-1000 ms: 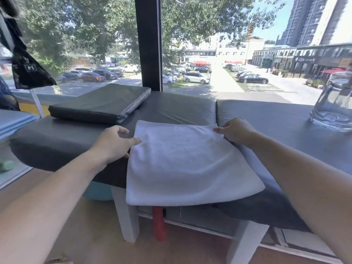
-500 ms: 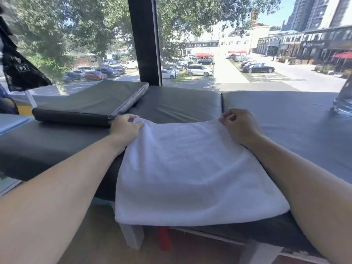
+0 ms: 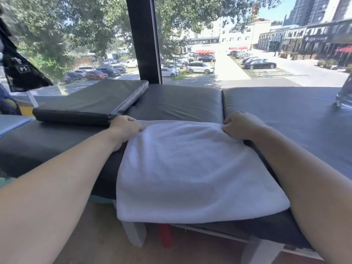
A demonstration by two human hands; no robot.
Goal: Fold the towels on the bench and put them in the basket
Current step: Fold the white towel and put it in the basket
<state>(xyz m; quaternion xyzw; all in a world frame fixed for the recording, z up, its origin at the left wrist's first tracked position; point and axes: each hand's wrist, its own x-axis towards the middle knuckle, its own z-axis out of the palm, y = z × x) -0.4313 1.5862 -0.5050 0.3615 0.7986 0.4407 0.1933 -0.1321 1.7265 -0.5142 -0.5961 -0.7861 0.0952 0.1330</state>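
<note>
The towel [image 3: 190,168] is now pinched at both far corners by left hand [image 3: 124,128] and right hand [image 3: 241,124], earlier only touching; bare bench [image 3: 285,111] beyond them.

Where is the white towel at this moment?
In the head view, the white towel lies centrally on the grey bench, its far corners gripped by the left hand and right hand.

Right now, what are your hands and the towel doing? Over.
Left hand and right hand each grip a far corner of the white towel. Towel lies on the bench, near edge overhanging. Loose cushion beside the left hand.
</note>
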